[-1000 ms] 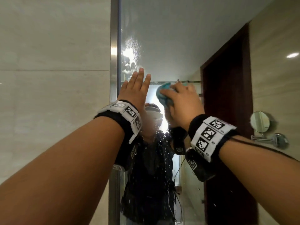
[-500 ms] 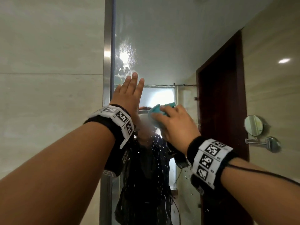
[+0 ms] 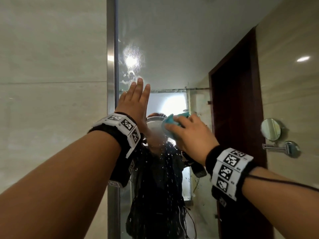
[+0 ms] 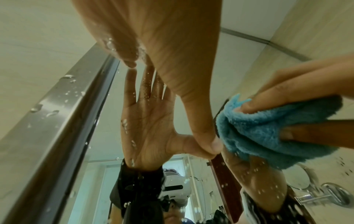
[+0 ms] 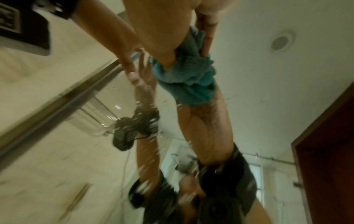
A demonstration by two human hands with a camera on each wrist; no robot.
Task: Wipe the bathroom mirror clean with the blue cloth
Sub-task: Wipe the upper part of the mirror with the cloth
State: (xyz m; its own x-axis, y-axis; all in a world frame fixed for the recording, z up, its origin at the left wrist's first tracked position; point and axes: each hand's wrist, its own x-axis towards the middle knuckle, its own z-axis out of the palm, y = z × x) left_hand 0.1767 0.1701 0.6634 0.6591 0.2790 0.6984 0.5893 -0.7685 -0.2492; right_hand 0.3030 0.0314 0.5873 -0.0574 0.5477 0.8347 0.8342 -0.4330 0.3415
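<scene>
The bathroom mirror (image 3: 172, 49) fills the middle of the head view, spotted with water drops (image 3: 133, 59) near its upper left. My left hand (image 3: 134, 102) lies flat against the glass by the mirror's left edge, fingers straight and pointing up. In the left wrist view the left hand (image 4: 162, 45) touches its own reflection. My right hand (image 3: 188, 133) grips the bunched blue cloth (image 3: 170, 123) and presses it on the glass just right of the left hand. The blue cloth (image 4: 268, 133) is fluffy and crumpled; the right wrist view shows the blue cloth (image 5: 187, 78) blurred.
A steel frame strip (image 3: 112, 66) borders the mirror on the left, with beige tiled wall (image 3: 51, 83) beyond. Reflected in the glass are a dark wooden door (image 3: 238, 109), a round wall-mounted mirror (image 3: 270, 129) and a person in dark clothes.
My right hand has carried the cloth downward across the glass. The left hand stays flat on the mirror, and the head view has tilted up slightly.
</scene>
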